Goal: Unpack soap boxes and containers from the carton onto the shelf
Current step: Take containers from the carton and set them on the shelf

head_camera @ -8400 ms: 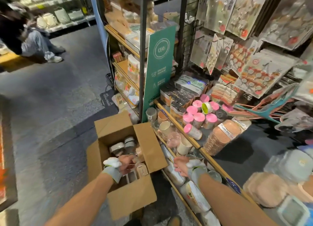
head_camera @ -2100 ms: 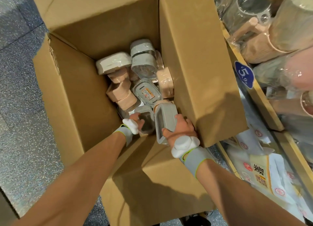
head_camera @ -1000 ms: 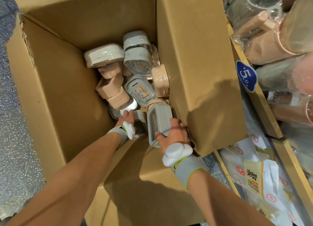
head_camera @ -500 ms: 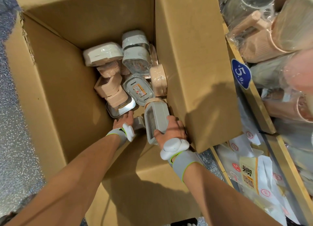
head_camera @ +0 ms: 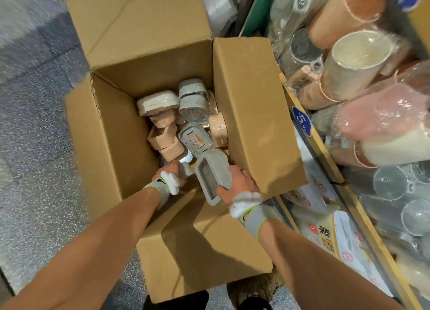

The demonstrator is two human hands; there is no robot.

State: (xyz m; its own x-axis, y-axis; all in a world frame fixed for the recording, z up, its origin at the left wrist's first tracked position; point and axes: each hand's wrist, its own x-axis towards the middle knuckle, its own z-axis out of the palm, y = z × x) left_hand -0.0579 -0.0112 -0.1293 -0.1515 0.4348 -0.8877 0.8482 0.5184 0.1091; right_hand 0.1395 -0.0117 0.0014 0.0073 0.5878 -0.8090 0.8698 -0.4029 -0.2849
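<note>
An open brown carton (head_camera: 116, 133) stands on the floor. Inside lie several soap boxes: grey ones, pink ones (head_camera: 164, 140), a white one (head_camera: 157, 104) and one with an orange label (head_camera: 195, 140). My right hand (head_camera: 237, 184) grips a grey soap box (head_camera: 211, 172) by its side, near the carton's front right corner. My left hand (head_camera: 169, 170) reaches down beside it and holds another grey box (head_camera: 185, 169), mostly hidden by the hand.
The wooden shelf edge (head_camera: 325, 156) with a blue price tag (head_camera: 301, 121) runs along the right. Wrapped cups and mugs (head_camera: 356, 60) fill the shelf, with clear glasses (head_camera: 391, 184) lower down. Bagged goods (head_camera: 323, 230) lie beneath. Speckled grey floor lies left.
The view has pulled back from the carton. My right hand has lifted its grey soap box slightly upward. My left hand has closed on a grey box low in the carton.
</note>
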